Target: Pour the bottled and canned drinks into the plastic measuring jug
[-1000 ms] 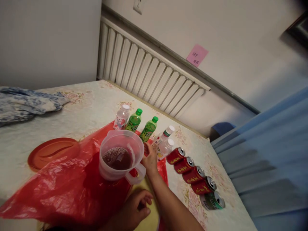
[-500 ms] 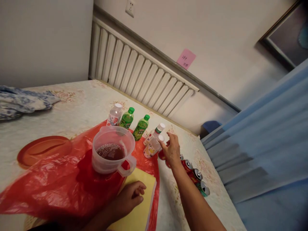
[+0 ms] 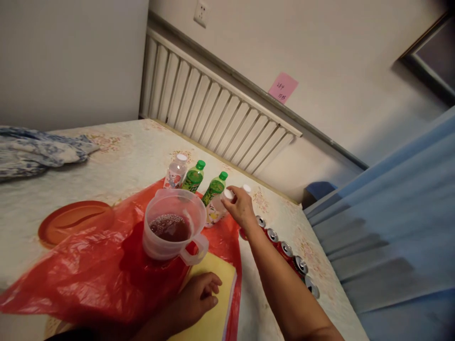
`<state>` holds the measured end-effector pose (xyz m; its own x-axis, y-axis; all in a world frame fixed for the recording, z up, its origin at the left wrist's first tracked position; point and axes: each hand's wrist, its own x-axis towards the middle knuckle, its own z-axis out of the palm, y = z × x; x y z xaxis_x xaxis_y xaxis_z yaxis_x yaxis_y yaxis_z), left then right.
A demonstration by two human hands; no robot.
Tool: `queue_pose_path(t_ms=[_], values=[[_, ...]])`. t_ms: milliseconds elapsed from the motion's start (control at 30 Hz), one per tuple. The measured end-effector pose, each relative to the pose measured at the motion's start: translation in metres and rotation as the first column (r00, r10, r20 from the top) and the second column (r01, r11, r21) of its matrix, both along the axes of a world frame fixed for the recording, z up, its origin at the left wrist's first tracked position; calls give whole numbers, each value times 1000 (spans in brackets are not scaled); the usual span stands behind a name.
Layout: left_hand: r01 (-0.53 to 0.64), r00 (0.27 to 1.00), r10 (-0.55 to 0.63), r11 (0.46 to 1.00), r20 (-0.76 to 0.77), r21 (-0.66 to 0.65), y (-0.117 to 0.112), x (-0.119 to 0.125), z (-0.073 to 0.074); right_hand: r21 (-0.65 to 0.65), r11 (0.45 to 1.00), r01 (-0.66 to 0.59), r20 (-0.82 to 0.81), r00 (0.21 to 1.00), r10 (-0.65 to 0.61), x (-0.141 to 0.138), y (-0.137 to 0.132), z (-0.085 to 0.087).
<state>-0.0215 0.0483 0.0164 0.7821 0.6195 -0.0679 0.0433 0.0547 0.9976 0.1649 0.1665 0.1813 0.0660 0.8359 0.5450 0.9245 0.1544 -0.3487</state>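
Note:
My right hand (image 3: pixel 241 207) reaches over the table and closes around a small clear white-capped bottle (image 3: pixel 217 208) beside a second white-capped bottle (image 3: pixel 246 189). Two green bottles (image 3: pixel 193 176) (image 3: pixel 213 187) and another clear bottle (image 3: pixel 175 171) stand in a row behind a clear plastic pitcher (image 3: pixel 173 230) with dark liquid in it. My left hand (image 3: pixel 197 300) rests loosely curled on a yellow pad (image 3: pixel 213 317) near the front edge, holding nothing.
A red plastic bag (image 3: pixel 81 274) lies under the pitcher, and a red lid (image 3: pixel 73 220) sits to its left. Several red cans (image 3: pixel 284 248) lie in a row on the right. Blue-white cloth (image 3: pixel 39 151) is at far left, a radiator (image 3: pixel 213 109) behind.
My right hand went from the pitcher's side out to the white-capped bottles and now grips one, drawn a little left toward the green bottle. The left hand stayed on the yellow pad.

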Motion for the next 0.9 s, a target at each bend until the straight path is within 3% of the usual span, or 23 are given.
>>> queue_pose_path(t_ms=[300,567,733,900], values=[[7,1000,-7,1000,-10,12,-2,-3,5,-21,998,-60,4,998,60,-46,56,-8],[10,1000,-10,999,-5,45,-3,-4,1,-23,999,-31,-14,999,31,-51,62,-20],[-16,1000,18,997,-16,76,0,-2,0,64,998,-4,-76,997,9,-42,23,-14],[-68,997,71,992,-22,109,2,-1,2,36,999,-2,-179,984,8,-17,-78,-29]])
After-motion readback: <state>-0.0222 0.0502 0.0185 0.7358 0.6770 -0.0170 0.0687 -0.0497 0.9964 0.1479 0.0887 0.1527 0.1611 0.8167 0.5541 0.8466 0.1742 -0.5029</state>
